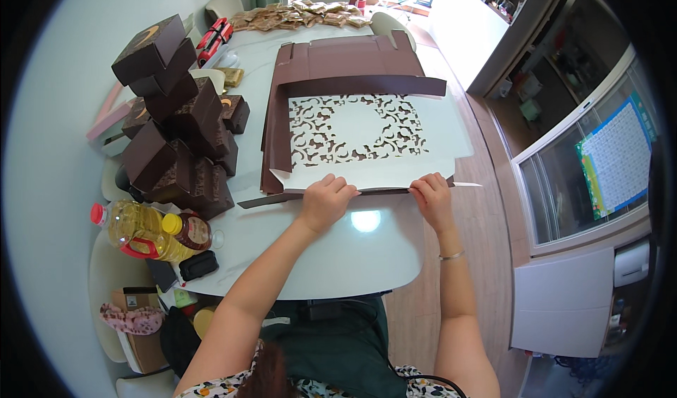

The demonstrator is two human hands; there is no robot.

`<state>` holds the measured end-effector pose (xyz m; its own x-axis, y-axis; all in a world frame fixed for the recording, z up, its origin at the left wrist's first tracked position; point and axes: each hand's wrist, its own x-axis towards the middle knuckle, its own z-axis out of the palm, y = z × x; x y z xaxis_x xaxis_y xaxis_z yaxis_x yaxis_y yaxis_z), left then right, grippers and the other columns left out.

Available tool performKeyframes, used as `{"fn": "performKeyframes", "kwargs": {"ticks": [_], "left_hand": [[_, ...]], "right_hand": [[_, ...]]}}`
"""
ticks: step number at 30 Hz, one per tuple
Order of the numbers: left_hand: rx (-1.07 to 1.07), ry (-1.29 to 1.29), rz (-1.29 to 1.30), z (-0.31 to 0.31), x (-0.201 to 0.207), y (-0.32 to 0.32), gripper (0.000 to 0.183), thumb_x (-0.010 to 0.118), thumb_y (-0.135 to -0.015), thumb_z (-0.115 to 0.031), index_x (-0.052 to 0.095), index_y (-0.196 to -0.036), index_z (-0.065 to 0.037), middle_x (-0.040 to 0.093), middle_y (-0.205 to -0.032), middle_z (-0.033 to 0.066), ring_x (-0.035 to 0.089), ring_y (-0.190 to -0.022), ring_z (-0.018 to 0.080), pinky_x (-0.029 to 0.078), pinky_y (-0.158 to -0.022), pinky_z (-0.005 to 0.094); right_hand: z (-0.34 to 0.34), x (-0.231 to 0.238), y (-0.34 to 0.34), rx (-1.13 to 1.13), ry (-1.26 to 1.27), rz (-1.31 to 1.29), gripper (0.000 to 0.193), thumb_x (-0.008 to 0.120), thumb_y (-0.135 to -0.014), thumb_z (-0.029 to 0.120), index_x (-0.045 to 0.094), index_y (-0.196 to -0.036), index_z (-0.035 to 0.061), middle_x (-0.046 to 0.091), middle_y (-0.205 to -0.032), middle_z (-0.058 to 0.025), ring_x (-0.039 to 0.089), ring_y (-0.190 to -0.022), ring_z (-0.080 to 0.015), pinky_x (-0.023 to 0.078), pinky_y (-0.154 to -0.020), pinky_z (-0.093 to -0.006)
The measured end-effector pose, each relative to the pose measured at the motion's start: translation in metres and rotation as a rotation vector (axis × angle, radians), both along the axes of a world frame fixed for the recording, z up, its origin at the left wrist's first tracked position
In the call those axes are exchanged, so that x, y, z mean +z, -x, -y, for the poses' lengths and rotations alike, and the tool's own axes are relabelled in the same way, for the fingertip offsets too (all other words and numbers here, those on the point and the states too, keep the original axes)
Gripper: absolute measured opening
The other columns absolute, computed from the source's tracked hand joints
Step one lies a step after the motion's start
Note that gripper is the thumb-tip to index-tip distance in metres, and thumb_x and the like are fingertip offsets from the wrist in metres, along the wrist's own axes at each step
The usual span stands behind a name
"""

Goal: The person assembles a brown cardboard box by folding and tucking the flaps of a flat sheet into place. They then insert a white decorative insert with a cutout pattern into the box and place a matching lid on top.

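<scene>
A partly folded cardboard box blank [367, 176], brown outside and white inside, lies across the table with a scrolling cut-out pattern in its panel. Its far and left sides stand up as brown walls. On the near edge, my left hand [328, 202] is closed around the folded flap near its middle. Further right along that edge, my right hand [432, 199] pinches the flap close to the corner. Beneath and behind it are flat brown box sheets [338, 58]; how many I cannot tell.
Folded dark brown boxes [187, 116] are piled at the left. Nearer stand an oil bottle [137, 229] and a brown jar with a yellow lid [190, 230], beside a small black case [199, 265]. Gold packets [300, 16] cover the table's far end.
</scene>
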<state>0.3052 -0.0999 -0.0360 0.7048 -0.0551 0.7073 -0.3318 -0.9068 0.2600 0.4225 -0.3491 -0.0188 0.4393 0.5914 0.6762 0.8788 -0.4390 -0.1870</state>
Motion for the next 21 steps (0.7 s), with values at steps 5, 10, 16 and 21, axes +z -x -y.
{"fn": "performKeyframes", "kwargs": {"ticks": [5,10,16,21], "left_hand": [[0.003,0.019,-0.041,-0.002,0.003,0.002,0.009,0.071,-0.080,-0.018,0.064,-0.080,-0.013,0.054,-0.070,-0.0003,0.053,-0.065,0.0195,0.045,-0.052,0.0328],[0.105,0.015,-0.052,0.002,0.010,0.014,0.011,0.074,-0.077,-0.019,0.067,-0.083,-0.013,0.057,-0.075,-0.0011,0.054,-0.071,0.0195,0.048,-0.062,0.0345],[0.153,-0.001,0.089,-0.011,0.008,0.027,0.016,0.077,-0.073,-0.018,0.070,-0.085,-0.011,0.060,-0.084,-0.0020,0.056,-0.082,0.0205,0.048,-0.076,0.0380],[0.296,-0.080,0.042,-0.016,0.010,0.044,0.030,0.081,-0.069,-0.024,0.069,-0.093,-0.009,0.060,-0.098,0.0033,0.054,-0.093,0.0248,0.044,-0.088,0.0436]], "right_hand": [[-0.001,0.001,-0.008,0.041,0.009,-0.073,0.011,0.072,-0.075,0.008,0.062,-0.080,0.0080,0.058,-0.079,-0.0028,0.054,-0.077,-0.0227,0.043,-0.068,-0.0351],[0.005,0.000,-0.005,0.053,-0.018,-0.109,0.011,0.073,-0.074,0.007,0.063,-0.080,0.0076,0.058,-0.078,-0.0029,0.054,-0.077,-0.0232,0.044,-0.068,-0.0349],[0.005,-0.002,-0.006,0.060,-0.033,-0.141,0.010,0.073,-0.074,0.007,0.064,-0.079,0.0075,0.058,-0.077,-0.0030,0.053,-0.076,-0.0230,0.044,-0.068,-0.0347],[0.004,0.007,-0.007,0.068,-0.027,-0.159,0.009,0.073,-0.074,0.007,0.064,-0.078,0.0072,0.057,-0.076,-0.0033,0.052,-0.076,-0.0227,0.043,-0.069,-0.0350]]}}
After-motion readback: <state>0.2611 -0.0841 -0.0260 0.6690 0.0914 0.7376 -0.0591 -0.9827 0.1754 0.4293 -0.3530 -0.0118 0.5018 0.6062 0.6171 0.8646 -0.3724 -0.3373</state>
